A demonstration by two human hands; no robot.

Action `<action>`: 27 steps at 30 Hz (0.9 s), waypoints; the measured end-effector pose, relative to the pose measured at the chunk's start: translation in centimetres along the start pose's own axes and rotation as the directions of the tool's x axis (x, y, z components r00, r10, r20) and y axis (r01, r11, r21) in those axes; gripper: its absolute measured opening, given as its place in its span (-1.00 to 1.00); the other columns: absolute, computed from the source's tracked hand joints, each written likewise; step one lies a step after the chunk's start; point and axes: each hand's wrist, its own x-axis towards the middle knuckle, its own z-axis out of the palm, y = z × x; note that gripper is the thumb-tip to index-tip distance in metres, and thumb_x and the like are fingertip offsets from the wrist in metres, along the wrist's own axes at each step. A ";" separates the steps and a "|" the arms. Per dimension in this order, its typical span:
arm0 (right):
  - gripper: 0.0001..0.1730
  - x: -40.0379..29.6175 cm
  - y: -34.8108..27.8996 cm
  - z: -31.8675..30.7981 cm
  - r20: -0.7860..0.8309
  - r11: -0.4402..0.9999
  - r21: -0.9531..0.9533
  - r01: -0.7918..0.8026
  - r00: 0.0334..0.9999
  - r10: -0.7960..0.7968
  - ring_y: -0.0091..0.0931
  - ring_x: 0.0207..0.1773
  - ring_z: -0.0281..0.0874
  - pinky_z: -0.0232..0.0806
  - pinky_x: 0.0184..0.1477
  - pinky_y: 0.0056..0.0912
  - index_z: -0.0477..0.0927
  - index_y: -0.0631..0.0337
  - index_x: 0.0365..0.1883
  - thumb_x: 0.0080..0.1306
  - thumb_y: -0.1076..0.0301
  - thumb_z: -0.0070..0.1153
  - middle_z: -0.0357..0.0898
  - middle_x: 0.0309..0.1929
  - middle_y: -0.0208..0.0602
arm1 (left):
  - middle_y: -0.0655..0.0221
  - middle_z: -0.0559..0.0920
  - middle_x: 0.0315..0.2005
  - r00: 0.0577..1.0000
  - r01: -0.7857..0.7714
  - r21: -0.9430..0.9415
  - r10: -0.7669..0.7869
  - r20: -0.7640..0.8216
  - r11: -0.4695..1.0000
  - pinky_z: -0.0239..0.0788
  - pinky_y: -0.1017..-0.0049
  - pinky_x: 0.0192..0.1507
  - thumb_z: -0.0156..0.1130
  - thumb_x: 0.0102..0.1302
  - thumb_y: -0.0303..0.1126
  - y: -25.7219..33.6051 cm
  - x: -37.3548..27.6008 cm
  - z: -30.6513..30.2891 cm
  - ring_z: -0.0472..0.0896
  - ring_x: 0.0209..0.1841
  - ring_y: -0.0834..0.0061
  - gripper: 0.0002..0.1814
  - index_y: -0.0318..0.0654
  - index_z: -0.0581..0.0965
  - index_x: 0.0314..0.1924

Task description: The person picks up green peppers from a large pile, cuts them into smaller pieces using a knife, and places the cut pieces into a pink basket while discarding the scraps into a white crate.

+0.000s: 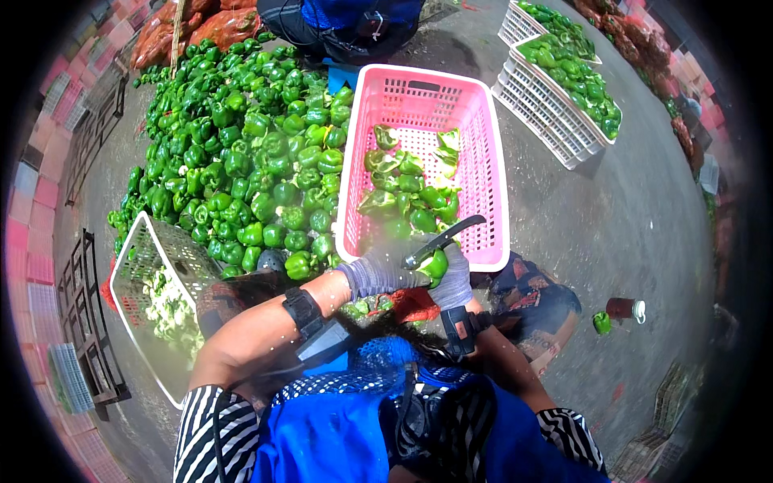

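Note:
In front of me both hands are close together at the near end of a pink plastic crate with a white rim. My left hand, in a grey knit glove, grips a knife with a dark curved blade pointing up and right. A green bell pepper sits in my gloved right hand, right against the knife; the glove partly hides it. Inside the crate lie several cut green pepper pieces, some showing pale insides. To the left, a tilted white crate holds pale pepper cores.
A large heap of whole green bell peppers covers the ground at left. Another person sits beyond the pink crate. White crates full of green peppers stand upper right. A jar and one pepper rest at right.

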 end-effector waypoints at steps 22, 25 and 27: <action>-0.58 5.9 2.2 -4.6 0.128 0.727 -0.547 0.415 0.900 -0.417 -0.42 -0.25 0.53 0.45 -0.22 -0.40 0.44 0.22 -0.12 0.31 0.02 -0.10 0.52 -0.28 -0.26 | 0.35 0.57 -0.44 0.942 0.291 -0.006 -0.288 -0.174 0.957 0.37 0.47 -0.29 0.33 0.09 -0.26 -0.3 2.1 0.5 0.49 -0.38 0.59 -0.49 -0.29 0.43 0.03; -0.59 3.7 -0.6 -0.7 0.055 0.925 -0.281 0.255 0.967 -0.250 -0.46 -0.27 0.53 0.43 -0.23 -0.45 0.46 0.24 -0.17 0.36 0.05 -0.21 0.53 -0.28 -0.27 | 0.34 0.59 -0.36 0.983 0.183 0.044 -0.181 -0.034 0.982 0.38 0.47 -0.22 0.37 0.07 -0.24 1.3 1.9 -2.2 0.50 -0.30 0.60 -0.40 -0.28 0.41 0.09; -0.64 3.0 -1.9 1.8 0.003 0.975 -0.164 0.148 0.989 -0.150 -0.48 -0.25 0.52 0.40 -0.20 -0.47 0.50 0.24 -0.28 0.39 0.19 -0.29 0.55 -0.28 -0.26 | 0.32 0.58 -0.28 0.999 0.047 0.046 -0.048 0.022 0.998 0.36 0.48 -0.14 0.39 0.05 -0.22 0.8 1.7 -2.5 0.48 -0.22 0.60 -0.32 -0.26 0.36 0.17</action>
